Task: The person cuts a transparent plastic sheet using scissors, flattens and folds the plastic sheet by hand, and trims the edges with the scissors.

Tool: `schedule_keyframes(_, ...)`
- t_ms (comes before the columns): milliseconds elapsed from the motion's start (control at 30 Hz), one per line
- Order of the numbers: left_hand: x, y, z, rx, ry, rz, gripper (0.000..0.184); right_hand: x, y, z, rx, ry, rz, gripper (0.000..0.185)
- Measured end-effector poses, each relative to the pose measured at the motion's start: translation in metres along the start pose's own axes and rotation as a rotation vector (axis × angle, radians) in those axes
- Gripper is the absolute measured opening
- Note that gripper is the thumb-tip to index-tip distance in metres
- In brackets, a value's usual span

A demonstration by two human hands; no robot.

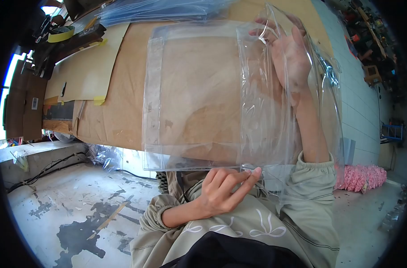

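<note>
A large clear plastic bag with seamed edges is spread over the brown-covered table, its near edge overhanging the table. My left hand is closed at that near edge, thumb and fingertips pinching the film close to my body. Farther out on the right, my right hand reaches in among the bag's loose, wrinkled folds. Its palm is turned up, the thumb stands apart and the fingers are bent. Film covers part of this hand and forearm; whether the hand is fully inside the bag I cannot tell.
A stack of clear bluish plastic sheets lies at the table's far edge. Left of the bag is a tan board with yellow tape; a yellow tape roll sits beyond. A pink bundle rests on the floor at right.
</note>
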State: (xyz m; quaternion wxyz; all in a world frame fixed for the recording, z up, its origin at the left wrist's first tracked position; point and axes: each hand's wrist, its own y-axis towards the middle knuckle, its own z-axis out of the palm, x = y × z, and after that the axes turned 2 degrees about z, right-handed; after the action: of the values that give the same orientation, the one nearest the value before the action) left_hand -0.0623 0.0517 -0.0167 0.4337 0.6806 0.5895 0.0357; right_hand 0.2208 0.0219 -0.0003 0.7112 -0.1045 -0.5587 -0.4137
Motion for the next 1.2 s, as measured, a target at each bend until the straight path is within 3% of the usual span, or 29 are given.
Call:
schedule_keyframes(67,-0.003,0.0,-0.005,0.044,-0.015,-0.065,0.042,-0.001,0.001,0.001,-0.018,-0.031,-0.038,0.045)
schedule_keyframes(167,-0.007,0.003,-0.02,0.044,-0.318,-0.387,0.039,0.001,0.002,-0.002,0.037,-0.005,-0.035,0.044)
schedule_keyframes(200,-0.002,0.007,-0.029,0.065,-0.36,-0.394,0.034,0.002,0.002,-0.005,0.067,0.017,-0.024,0.044)
schedule_keyframes(300,-0.006,0.013,-0.038,0.083,-0.847,-0.875,0.032,0.001,0.008,-0.018,0.109,-0.009,-0.07,0.044)
schedule_keyframes(400,0.001,0.023,-0.035,0.28,-0.915,-0.786,0.033,0.002,0.002,-0.007,0.031,0.092,-0.058,0.043)
schedule_keyframes(433,0.001,0.026,-0.033,0.348,-0.922,-0.76,0.034,0.003,0.0,-0.005,0.1,0.124,-0.072,0.043)
schedule_keyframes(533,0.002,0.019,-0.027,0.351,-1.099,-0.844,0.028,0.006,0.001,-0.008,0.201,0.192,-0.088,0.041)
schedule_keyframes(667,0.004,0.023,-0.034,0.422,-1.143,-0.998,0.026,0.005,0.005,-0.009,0.077,0.177,-0.035,0.042)
schedule_keyframes(800,0.0,0.019,-0.04,0.499,-0.595,-0.634,0.036,0.002,-0.002,0.01,-0.194,-0.146,0.025,0.037)
schedule_keyframes(867,-0.004,0.019,-0.049,0.526,-0.295,-0.387,0.047,0.002,-0.001,0.007,-0.141,-0.343,0.117,0.029)
schedule_keyframes(933,-0.005,0.039,-0.049,0.304,-0.278,-0.225,0.067,0.004,-0.002,0.011,-0.086,-0.516,0.163,0.021)
schedule_keyframes(1000,-0.011,0.049,-0.035,0.17,-0.311,-0.133,0.075,0.005,-0.004,0.019,-0.031,-0.645,0.145,0.016)
schedule_keyframes(1200,-0.011,0.032,0.034,0.072,-0.466,-0.043,0.064,-0.007,0.002,0.013,0.054,-0.768,-0.058,0.031)
